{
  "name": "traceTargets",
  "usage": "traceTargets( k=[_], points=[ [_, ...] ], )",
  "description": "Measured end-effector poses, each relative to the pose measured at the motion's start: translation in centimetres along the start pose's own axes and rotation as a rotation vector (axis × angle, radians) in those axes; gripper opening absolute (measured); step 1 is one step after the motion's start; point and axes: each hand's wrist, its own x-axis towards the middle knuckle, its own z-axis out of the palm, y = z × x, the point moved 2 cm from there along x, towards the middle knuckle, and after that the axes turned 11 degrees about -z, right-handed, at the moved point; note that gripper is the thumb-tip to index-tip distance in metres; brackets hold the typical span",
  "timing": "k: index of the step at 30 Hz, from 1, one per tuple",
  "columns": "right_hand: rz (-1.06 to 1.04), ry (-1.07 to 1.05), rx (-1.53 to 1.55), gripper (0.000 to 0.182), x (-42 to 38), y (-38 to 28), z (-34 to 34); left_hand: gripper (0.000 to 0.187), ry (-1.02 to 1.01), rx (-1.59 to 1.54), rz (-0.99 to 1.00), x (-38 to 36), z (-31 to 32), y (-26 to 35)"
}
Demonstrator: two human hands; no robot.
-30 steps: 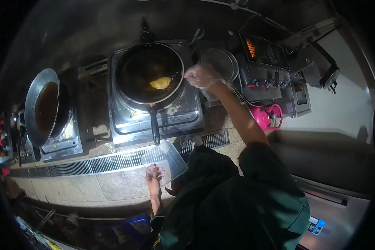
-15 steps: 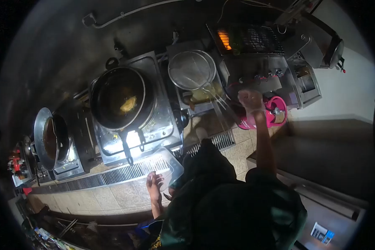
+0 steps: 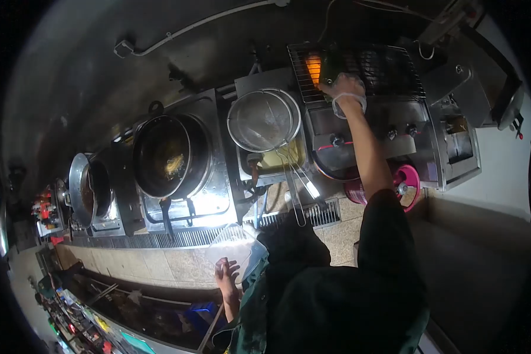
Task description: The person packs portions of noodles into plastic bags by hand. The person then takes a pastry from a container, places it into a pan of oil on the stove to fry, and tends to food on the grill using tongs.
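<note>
My left hand [image 3: 226, 274] grips a clear plastic container [image 3: 237, 246] by its near edge, low beside my body. My right hand [image 3: 344, 88], in a clear plastic glove, reaches over the grill rack [image 3: 386, 68]. Its fingers curl at the near end of dark green leafy food [image 3: 333, 64] lying on the bars, and the hand partly hides that food. An orange glow [image 3: 313, 69] shows under the bars just left of it.
Two round wire strainers [image 3: 259, 121] rest over a metal tray of yellowish liquid [image 3: 275, 160]. Left of them, a dark wok [image 3: 150, 156] with some oil sits on a steel stove [image 3: 218, 203]. A pink gas cylinder [image 3: 412, 197] stands below the grill. A floor drain grate [image 3: 189, 238] runs along the stoves.
My right hand has moved up and forward from above the pink cylinder to the food on the grill. My left hand still holds the container. The view has shifted slightly.
</note>
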Motion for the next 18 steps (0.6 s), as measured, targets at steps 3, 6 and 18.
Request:
traceTargets(
  k=[3, 6, 18],
  points=[
    [-0.133, 0.132, -0.117, 0.064, 1.3, 1.1, 2.6, 0.037, 0.028, 0.001, -0.012, -0.5, 0.5, -0.3],
    [-0.237, 0.175, -0.046, 0.063, 2.4, 2.1, 2.8, 0.038, 0.050, -0.031, -0.008, -1.7, 1.1, -0.5],
    [-0.651, 0.362, 0.420, 0.017, -10.9, -3.3, 3.5, 0.041, 0.143, -0.135, -0.063, -3.1, 1.7, -2.1]
  ],
)
